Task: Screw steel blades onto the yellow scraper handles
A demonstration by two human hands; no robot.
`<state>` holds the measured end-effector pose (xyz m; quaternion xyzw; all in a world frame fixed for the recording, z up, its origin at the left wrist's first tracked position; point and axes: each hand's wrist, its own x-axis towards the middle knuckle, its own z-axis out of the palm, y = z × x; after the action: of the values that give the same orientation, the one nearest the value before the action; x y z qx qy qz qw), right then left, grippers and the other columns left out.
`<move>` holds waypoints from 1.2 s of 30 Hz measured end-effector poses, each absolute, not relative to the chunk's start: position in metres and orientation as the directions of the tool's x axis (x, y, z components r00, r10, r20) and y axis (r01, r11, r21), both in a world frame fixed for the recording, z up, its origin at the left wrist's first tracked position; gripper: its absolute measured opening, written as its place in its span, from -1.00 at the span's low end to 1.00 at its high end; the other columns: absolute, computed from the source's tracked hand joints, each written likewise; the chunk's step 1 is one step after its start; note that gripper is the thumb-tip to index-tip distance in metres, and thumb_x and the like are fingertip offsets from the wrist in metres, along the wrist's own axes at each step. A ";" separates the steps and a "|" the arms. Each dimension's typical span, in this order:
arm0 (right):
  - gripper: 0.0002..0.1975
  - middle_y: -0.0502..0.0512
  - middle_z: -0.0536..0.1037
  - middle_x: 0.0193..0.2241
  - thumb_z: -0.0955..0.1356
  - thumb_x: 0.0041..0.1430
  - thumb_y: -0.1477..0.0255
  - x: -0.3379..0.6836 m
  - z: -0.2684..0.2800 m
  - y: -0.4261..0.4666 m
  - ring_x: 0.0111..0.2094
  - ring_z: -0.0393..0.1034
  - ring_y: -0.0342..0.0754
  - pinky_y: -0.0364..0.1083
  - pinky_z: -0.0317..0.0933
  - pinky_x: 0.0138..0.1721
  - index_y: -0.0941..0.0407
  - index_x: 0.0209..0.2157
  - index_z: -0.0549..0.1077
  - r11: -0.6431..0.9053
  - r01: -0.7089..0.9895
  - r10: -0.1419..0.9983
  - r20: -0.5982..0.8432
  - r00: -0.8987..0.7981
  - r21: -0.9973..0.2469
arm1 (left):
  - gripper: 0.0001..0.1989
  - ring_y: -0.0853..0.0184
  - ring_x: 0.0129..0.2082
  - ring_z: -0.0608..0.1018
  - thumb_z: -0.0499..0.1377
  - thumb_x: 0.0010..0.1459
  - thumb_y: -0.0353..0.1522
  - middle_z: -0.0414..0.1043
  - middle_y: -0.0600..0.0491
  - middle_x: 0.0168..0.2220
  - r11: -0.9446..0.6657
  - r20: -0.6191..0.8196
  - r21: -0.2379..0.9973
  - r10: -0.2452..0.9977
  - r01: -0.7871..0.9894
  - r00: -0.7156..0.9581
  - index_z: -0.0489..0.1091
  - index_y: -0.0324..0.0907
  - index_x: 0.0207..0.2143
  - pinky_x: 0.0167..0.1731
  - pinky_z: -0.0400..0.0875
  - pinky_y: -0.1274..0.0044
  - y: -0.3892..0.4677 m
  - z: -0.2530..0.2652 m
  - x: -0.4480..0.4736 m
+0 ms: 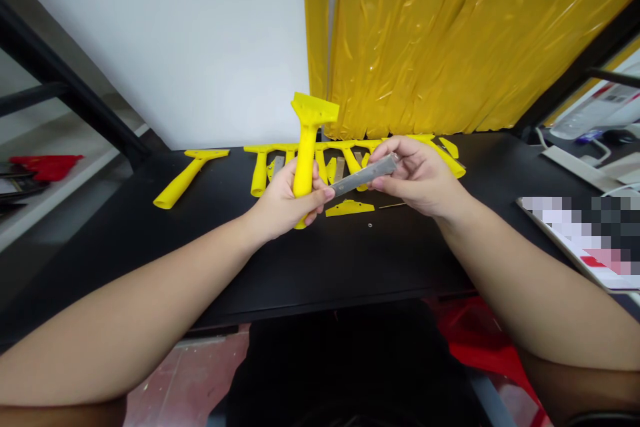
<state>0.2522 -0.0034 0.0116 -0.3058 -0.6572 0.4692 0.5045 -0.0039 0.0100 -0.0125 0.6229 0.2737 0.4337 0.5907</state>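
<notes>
A yellow scraper handle (306, 160) stands nearly upright above the middle of the worktop (300, 273), its wide head at the top, with the left hand's (289, 205) grip closed around its shaft. A grey metal strip (357, 177) slants up to the right from the left thumb, which touches its near end; the right hand's (419, 177) grip is closed on its far end, fingers and thumb pinching it. Just beneath the strip lie a flat yellow plate (350, 207), a thin rod (393, 205) and a tiny ring (370, 225). Beyond the hands, a row of similar yellow handles (259, 173) lies along the far edge, partly hidden; a lone handle (183, 180) rests well to the left. A white panel (210, 47) rises at far left, shiny yellow sheeting (425, 33) at far right.
</notes>
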 end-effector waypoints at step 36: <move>-0.67 -0.08 0.64 -0.47 0.70 -0.03 0.46 0.249 0.006 0.005 -0.52 0.54 -0.24 -0.29 0.47 -0.47 0.15 -0.30 0.58 -0.336 -0.178 0.750 -0.149 -0.644 -0.925 | -0.61 0.44 -0.46 0.53 0.48 0.13 -0.33 0.50 0.05 -0.18 -0.395 0.324 0.913 0.856 0.104 0.402 0.33 -0.11 -0.14 -0.58 0.44 0.59 -0.002 -0.011 -0.005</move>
<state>0.2489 0.0048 0.0063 -0.2925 -0.4892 0.7633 0.3040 -0.0045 -0.0023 -0.0111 0.7149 0.3359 0.4315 0.4357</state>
